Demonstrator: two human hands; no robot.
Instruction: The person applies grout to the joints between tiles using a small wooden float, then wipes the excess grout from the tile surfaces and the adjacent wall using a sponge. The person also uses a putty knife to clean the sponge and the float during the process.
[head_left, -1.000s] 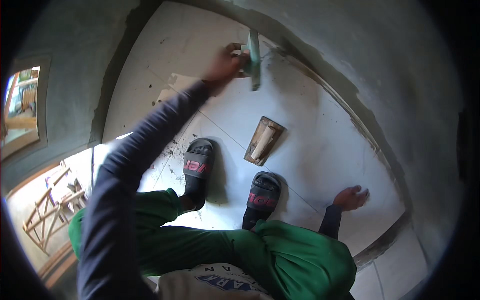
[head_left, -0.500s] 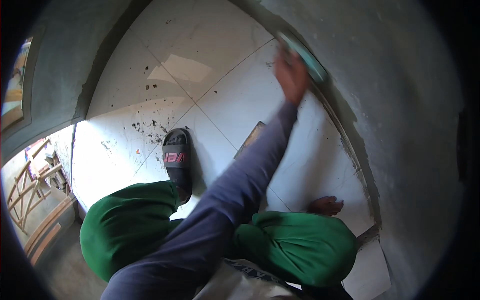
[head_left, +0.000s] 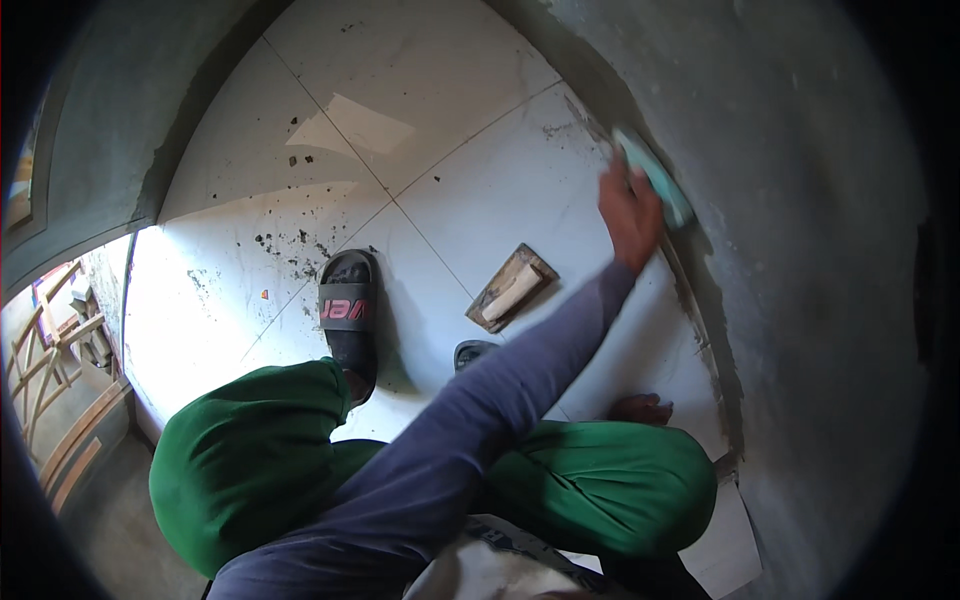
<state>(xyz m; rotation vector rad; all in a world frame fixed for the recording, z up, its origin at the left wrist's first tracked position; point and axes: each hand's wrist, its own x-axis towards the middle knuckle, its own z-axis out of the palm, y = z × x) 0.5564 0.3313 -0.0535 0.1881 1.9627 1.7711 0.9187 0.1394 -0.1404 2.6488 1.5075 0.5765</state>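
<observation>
Left hand has brought the green block farther down the wall foot, nearer the body.
Wooden float lies untouched on the floor tiles; left fingers, blurred, close around the block, so work seems to be progressing along that edge; right hand sits low beyond the green-trousered knee, fingers partly hidden, can't tell their state.

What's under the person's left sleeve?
The toe end of a black sandal shows at the edge of the left sleeve, on white tiles. The rest of it is covered.
</observation>
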